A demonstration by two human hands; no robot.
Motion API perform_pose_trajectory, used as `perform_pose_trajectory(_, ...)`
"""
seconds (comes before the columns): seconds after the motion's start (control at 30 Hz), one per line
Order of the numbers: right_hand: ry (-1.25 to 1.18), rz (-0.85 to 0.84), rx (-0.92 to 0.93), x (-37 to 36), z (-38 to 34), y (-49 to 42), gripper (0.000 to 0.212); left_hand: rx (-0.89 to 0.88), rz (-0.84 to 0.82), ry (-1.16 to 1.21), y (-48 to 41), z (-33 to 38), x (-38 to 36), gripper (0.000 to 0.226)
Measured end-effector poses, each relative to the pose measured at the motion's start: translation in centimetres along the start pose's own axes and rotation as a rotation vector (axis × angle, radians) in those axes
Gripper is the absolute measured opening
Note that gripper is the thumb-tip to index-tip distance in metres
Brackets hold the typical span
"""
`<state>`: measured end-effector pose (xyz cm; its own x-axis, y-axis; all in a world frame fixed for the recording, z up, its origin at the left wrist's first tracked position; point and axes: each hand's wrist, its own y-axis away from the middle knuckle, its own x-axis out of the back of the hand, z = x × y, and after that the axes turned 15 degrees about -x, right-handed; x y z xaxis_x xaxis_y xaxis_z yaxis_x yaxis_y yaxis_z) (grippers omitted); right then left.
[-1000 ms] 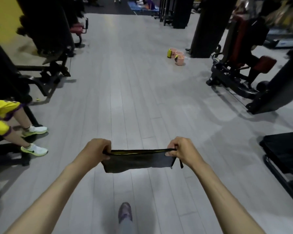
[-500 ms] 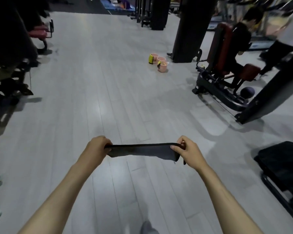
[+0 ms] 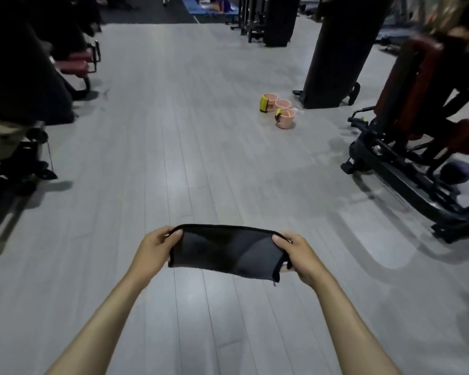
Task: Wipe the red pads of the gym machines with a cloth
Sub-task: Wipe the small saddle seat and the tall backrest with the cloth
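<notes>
Cloth (image 3: 225,251): opened from a taut strip into a flat dark panel, held above the floor (image 3: 201,131).
Left hand (image 3: 153,249): pinches the cloth's left edge.
Right hand (image 3: 298,255): pinches its right edge.
Red pads (image 3: 395,82): on the machine (image 3: 390,163), far right of the cloth, untouched.

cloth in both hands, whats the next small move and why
Probably step toward the machine on the right, since its red back pad looks the nearest one. The cloth is held spread between the left hand and right hand over the floor, touching no pad. A blurred person seems to be on that machine, so check first.
</notes>
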<state>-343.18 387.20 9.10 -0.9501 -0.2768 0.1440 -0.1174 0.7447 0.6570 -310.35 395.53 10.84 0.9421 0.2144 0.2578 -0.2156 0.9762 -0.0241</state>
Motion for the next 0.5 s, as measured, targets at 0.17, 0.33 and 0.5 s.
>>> perform_pose_trajectory(0.17, -0.018, -0.113, -0.187, -2.7, -6.9, -9.3, 0.027, 0.156, 0.021, 0.086, -11.3, -0.9, -2.3, 0.021)
perform_pose_trajectory(0.33, -0.072, -0.118, -0.194, -6.3, -14.4, -20.1, 0.027, 0.086, -0.083, 0.053, -24.2, -3.2, -4.9, 0.024)
perform_pose_trajectory(0.5, -0.129, -0.072, -0.116, -8.5, -22.4, -27.1, 0.029, -0.03, -0.16, 0.074, -35.3, -1.9, -8.4, 0.025)
